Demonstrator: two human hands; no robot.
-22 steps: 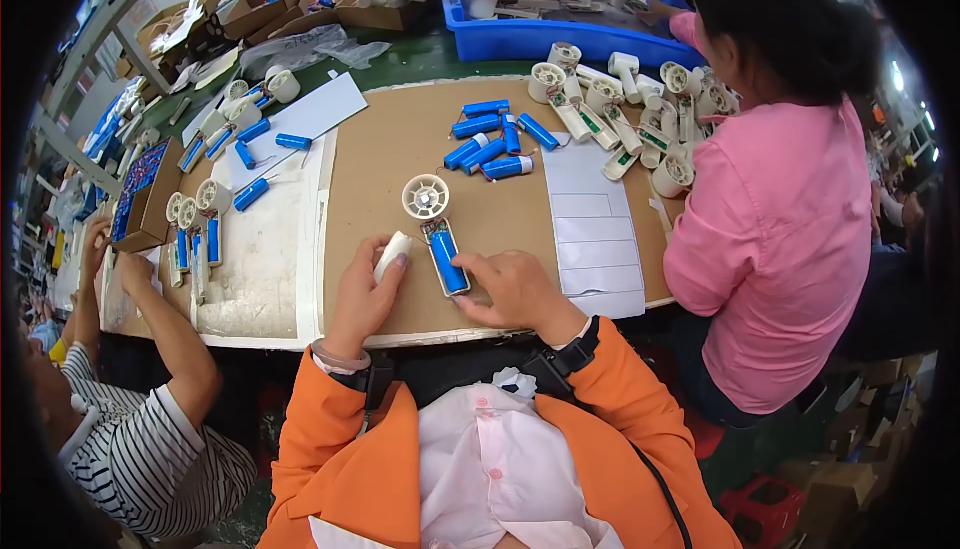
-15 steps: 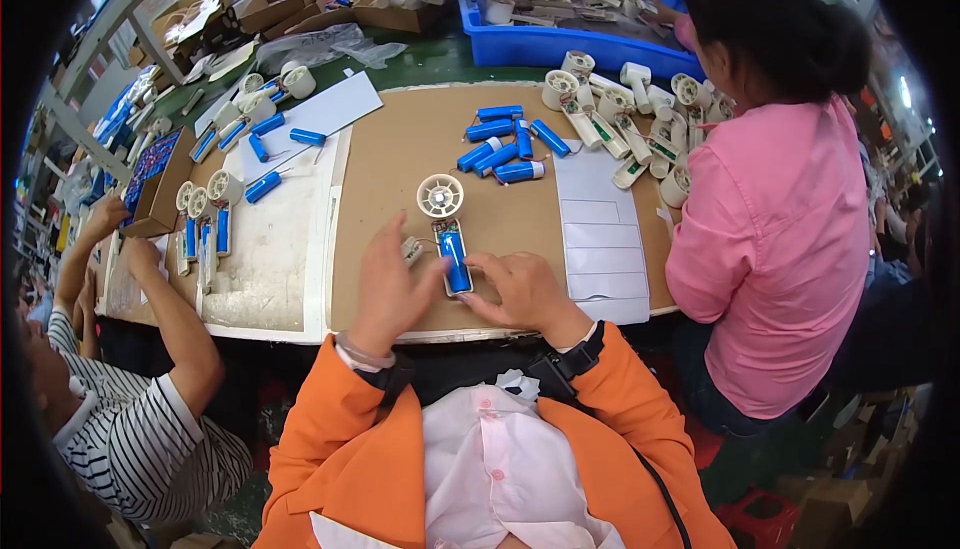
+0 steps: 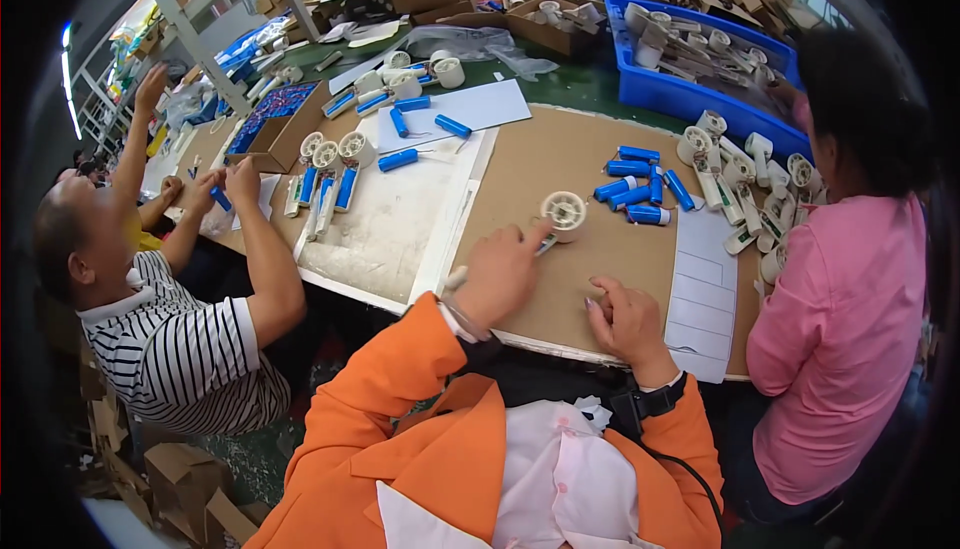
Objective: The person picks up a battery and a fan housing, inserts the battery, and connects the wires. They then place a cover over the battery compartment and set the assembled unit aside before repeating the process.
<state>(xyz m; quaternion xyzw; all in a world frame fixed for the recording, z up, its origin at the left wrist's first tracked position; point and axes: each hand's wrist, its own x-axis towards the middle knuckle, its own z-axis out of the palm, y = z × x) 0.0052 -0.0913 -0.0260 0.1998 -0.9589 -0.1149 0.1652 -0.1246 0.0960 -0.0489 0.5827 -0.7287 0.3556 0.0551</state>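
- The left hand (image 3: 497, 274) covers most of the white fan (image 3: 562, 216)'s handle, and what its fingers grip is hidden.
- The right hand (image 3: 622, 317) rests curled, its palm side unseen.
- The parts in the blue bin (image 3: 668, 89) are too small and blurred to identify.
- The bin's right end is hidden behind a neighbour's head.

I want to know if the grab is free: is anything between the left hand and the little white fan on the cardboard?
Nothing visible is. The left hand lies on the cardboard with its fingers already at the white fan, at its handle end. The blue cylinders lie beyond the fan, apart from it. The right hand rests flat, off to the side.
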